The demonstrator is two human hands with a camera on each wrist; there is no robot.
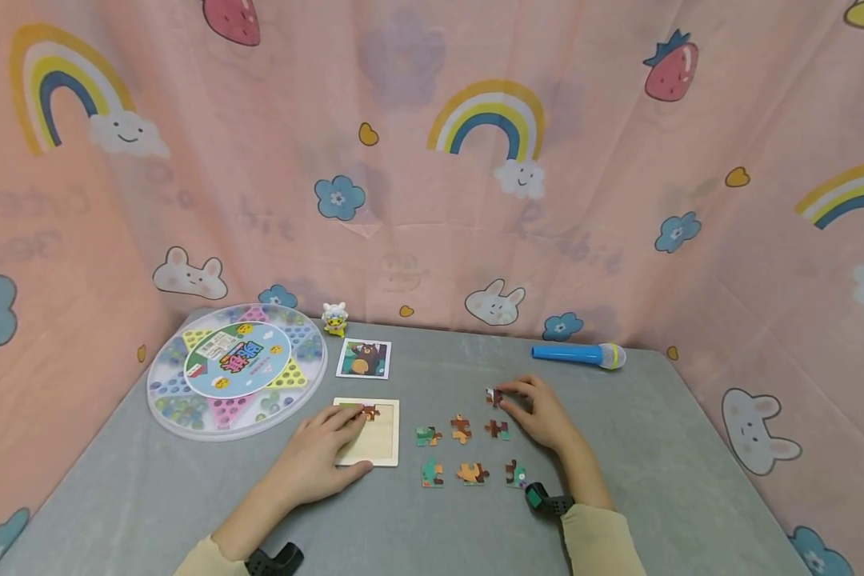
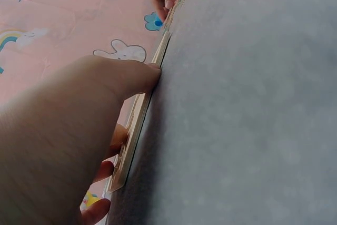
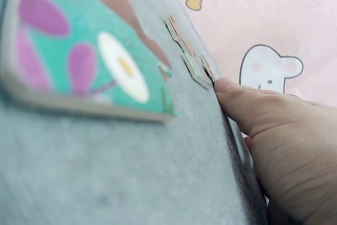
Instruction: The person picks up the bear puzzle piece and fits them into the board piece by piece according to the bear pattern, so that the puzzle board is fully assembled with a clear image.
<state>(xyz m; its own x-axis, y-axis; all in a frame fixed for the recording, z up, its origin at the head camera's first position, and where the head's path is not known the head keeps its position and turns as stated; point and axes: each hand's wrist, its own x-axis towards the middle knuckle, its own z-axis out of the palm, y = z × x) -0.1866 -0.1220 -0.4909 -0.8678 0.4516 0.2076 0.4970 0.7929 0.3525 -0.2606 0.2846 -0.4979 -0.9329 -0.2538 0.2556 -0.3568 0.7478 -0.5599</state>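
Observation:
In the head view, my left hand (image 1: 322, 454) lies over the left side of a square wooden puzzle tray (image 1: 382, 448). Its fingers reach a brown puzzle piece at the tray's top, and its thumb touches the near edge. From the left wrist, the thumb rests against the rim of the tray (image 2: 138, 122). My right hand (image 1: 543, 412) pinches a dark brown and white puzzle piece (image 1: 492, 398) between thumb and forefinger at the table surface. Several loose puzzle pieces (image 1: 461, 430) lie in two rows between the hands; a green one with flowers (image 3: 121, 72) looms in the right wrist view.
A picture card of a bear (image 1: 363, 358) lies behind the tray. To the left is a round Chinese checkers board (image 1: 310, 384), with a small toy figure (image 1: 335, 320) beside it. A blue toy microphone (image 1: 576, 354) lies at the back right. A pink printed curtain (image 1: 418, 264) borders the table.

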